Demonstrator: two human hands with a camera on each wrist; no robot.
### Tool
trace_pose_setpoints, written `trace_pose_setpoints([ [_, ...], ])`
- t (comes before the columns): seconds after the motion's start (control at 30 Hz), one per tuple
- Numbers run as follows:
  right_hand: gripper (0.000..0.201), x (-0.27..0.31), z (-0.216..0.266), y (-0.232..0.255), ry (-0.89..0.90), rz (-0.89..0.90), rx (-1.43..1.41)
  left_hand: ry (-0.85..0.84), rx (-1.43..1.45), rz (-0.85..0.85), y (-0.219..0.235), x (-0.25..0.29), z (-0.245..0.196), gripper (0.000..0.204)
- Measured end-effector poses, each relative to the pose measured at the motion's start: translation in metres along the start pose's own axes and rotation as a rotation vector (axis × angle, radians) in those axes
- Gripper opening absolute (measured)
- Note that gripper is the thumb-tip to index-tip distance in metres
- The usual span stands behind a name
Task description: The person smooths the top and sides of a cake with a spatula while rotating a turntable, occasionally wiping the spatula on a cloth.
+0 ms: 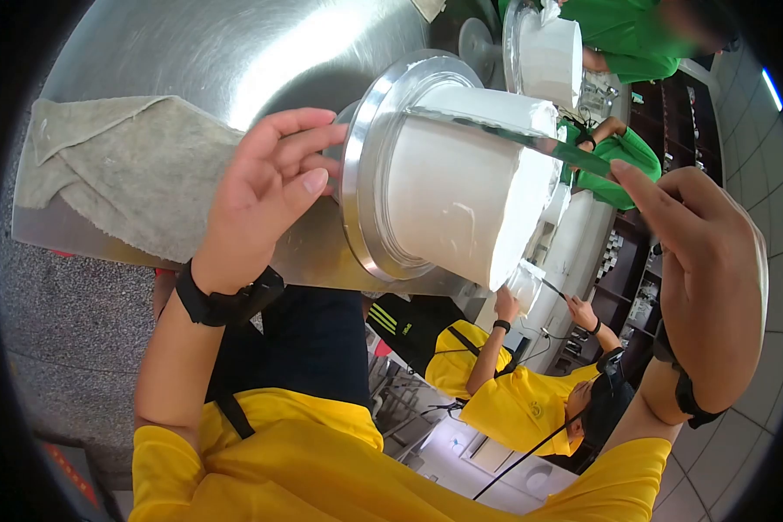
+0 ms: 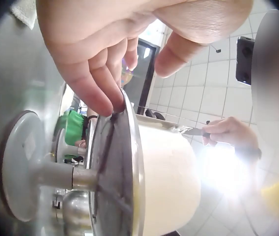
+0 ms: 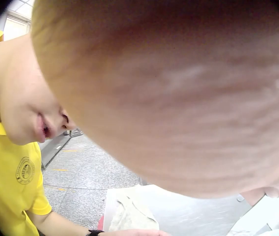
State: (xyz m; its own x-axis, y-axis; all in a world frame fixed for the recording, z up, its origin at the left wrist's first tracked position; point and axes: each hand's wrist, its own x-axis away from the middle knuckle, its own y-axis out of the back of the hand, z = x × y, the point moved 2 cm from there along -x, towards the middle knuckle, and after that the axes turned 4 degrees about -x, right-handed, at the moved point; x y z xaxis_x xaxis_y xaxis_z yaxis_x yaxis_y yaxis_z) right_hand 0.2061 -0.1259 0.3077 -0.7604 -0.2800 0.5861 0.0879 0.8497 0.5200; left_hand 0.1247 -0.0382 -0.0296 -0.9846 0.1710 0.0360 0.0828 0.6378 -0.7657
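Observation:
A tall white-coated cake (image 1: 461, 187) stands on a metal turntable (image 1: 365, 165); in the left wrist view the turntable's rim (image 2: 133, 162) and grey foot (image 2: 21, 164) show. My left hand (image 1: 265, 187) touches the turntable's edge with its fingertips, the fingers slightly bent and the thumb apart. My right hand (image 1: 705, 235) holds a long spatula (image 1: 505, 132), whose blade lies along the top of the cake's side in the head view. In the right wrist view the right hand (image 3: 179, 98) fills most of the picture and hides the spatula.
A grey cloth (image 1: 139, 165) lies on the steel table (image 1: 191, 52). Beyond the cake, another white cake (image 1: 552, 61) stands on a turntable beside a person in green (image 1: 626, 35). A person in yellow (image 1: 531, 404) works at another white cake.

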Motion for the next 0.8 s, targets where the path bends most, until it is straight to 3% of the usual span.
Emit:
trace_pose_setpoints([
  [0.23, 0.048, 0.001, 0.001, 0.002, 0.022, 0.005, -0.023, -0.084, 0.032, 0.042, 0.003, -0.014, -0.011, 0.061],
  [0.8, 0.047, 0.009, 0.004, -0.001, 0.025, -0.014, -0.004, -0.073, 0.039, 0.091, -0.001, -0.033, -0.028, 0.076],
])
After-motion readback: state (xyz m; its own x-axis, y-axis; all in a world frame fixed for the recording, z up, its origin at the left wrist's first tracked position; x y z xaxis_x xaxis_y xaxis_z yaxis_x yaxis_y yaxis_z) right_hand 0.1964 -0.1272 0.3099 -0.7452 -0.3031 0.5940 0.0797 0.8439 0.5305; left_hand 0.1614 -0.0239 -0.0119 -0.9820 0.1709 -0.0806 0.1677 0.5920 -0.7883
